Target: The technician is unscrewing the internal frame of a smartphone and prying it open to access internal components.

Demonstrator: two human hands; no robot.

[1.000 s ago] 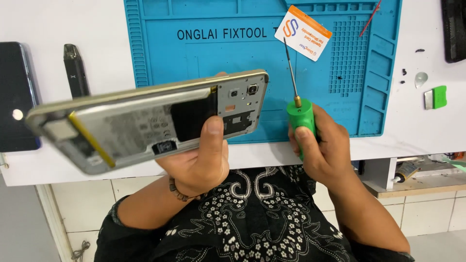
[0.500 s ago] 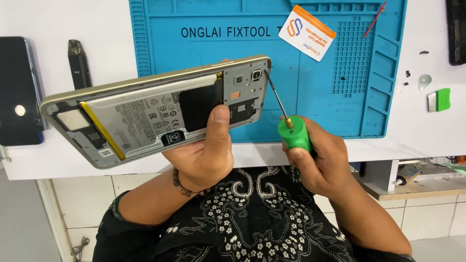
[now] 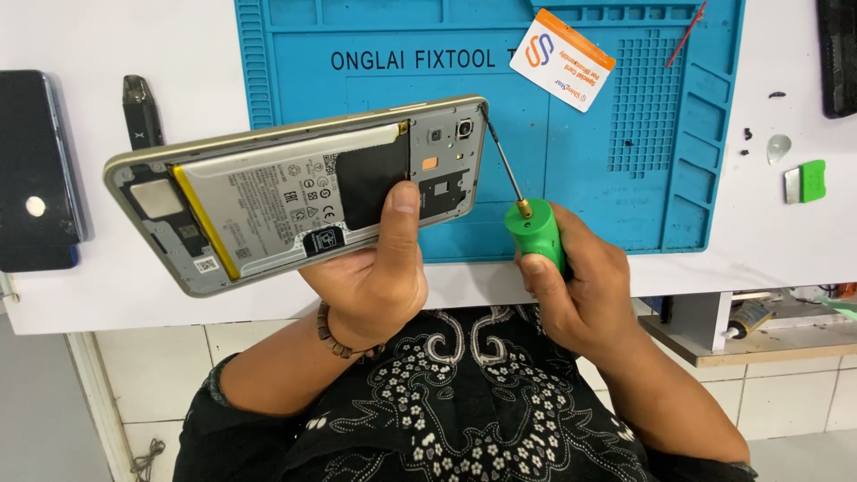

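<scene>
My left hand (image 3: 375,268) grips an opened smartphone (image 3: 277,192) with its back cover off, thumb pressed on the black plate beside the silver battery. The phone is held level above the table edge, camera end to the right. My right hand (image 3: 580,286) holds a green-handled screwdriver (image 3: 533,234). Its thin shaft slants up and left, and the tip touches the phone's top right corner near the camera.
A blue repair mat (image 3: 625,134) lies on the white table (image 3: 134,295), with an orange-and-white card (image 3: 566,59) on it. A dark phone (image 3: 36,170) and a small black device (image 3: 141,112) lie at the left. A green-and-white tool (image 3: 805,181) sits at the right.
The phone has levelled out and shifted slightly right. The screwdriver tilted from upright to slanting left, and its tip came to the phone's top right corner.
</scene>
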